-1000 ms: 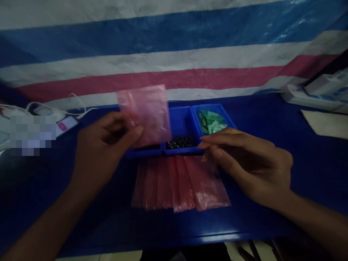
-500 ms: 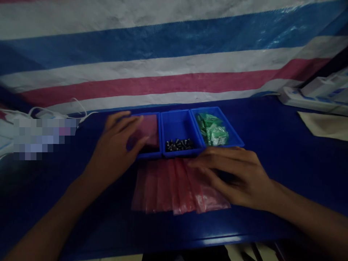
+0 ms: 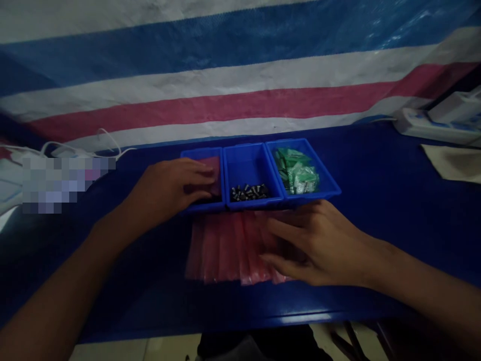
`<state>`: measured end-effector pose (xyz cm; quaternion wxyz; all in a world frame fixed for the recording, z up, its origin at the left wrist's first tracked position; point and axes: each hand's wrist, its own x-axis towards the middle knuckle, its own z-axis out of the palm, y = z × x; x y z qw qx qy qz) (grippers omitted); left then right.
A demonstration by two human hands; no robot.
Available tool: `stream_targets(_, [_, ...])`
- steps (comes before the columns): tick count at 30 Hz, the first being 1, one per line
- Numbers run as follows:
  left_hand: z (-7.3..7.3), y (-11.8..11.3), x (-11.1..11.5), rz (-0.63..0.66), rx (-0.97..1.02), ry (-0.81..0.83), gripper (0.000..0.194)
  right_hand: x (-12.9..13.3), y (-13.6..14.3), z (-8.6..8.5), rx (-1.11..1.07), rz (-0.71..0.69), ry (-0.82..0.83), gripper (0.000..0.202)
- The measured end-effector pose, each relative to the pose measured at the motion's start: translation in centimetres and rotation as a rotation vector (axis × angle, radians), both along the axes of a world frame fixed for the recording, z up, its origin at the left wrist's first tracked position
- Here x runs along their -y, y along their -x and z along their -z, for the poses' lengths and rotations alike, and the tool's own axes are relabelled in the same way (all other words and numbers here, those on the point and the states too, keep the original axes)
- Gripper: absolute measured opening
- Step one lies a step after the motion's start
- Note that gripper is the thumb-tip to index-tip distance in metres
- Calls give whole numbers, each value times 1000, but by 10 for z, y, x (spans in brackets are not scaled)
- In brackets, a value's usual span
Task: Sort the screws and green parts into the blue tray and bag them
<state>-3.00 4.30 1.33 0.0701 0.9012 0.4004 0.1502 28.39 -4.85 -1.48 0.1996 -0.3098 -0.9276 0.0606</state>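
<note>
My left hand [image 3: 176, 183] reaches over the left blue bin, its fingers apart above a stack of pink plastic bags [image 3: 212, 175]; whether the fingertips touch the bags I cannot tell. A row of overlapping pink bags [image 3: 225, 250] lies on the table in front of the bins. Over the right end of that row is my right hand [image 3: 311, 245], fingers spread and slightly curled, with nothing visible between them. Small dark metal pieces [image 3: 248, 192] fill the front of the middle bin [image 3: 244, 160]. The right bin [image 3: 325, 178] holds several green plastic packets [image 3: 298, 170].
The bins stand side by side on a dark blue table [image 3: 383, 215]. White cables [image 3: 108, 138] lie at the far left. At the right are a white power strip [image 3: 432, 125] and a beige sheet [image 3: 451, 163]. A striped tarp [image 3: 233, 110] hangs behind.
My left hand has moved right and lowered over the pink bags in the left bin. My right hand has shifted slightly left over the row, its thumb and fingers spread wider. The view has tilted slightly.
</note>
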Motion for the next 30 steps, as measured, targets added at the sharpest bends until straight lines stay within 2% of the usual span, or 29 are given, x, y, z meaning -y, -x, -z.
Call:
stream_targets(3, [-3, -7, -2, 15, -80, -20, 20, 3, 3, -2, 156, 71, 72, 41])
stream_targets(7, [-8, -16, 0, 52, -155, 18, 21, 3, 6, -6, 193, 106, 184, 64])
stream_targets(13, [-10, -22, -9, -53, -257, -44, 13, 0, 1, -11, 41, 93, 367, 54])
stream_targets(16, [-12, -22, -10, -37, -272, -7, 14, 0, -3, -12, -130, 79, 414, 52])
stream_targets(18, [-17, -24, -2, -30, -126, -26, 26, 2, -6, -16, -334, 46, 432, 43])
stream_targets(20, [-21, -29, 15, -50, 136, -100, 37, 4, -7, -20, -551, 58, 392, 28])
stream_targets(23, [-22, -44, 51, -143, 431, -94, 27, 8, -8, -22, -769, 161, 183, 23])
stream_targets(24, [-21, -50, 62, -127, 511, -28, 20, 9, -8, -21, -807, 179, 107, 26])
stream_targets(25, [-19, -56, 71, -46, 572, 127, 14, 9, -8, -18, -823, 175, 40, 32])
stream_targets(28, [-14, -71, 87, 66, 742, 577, 37, 9, -6, -8, -714, 47, -36, 66])
stream_targets(30, [-12, -76, 88, 81, 779, 775, 29, 9, -4, -4, -610, -23, -25, 77])
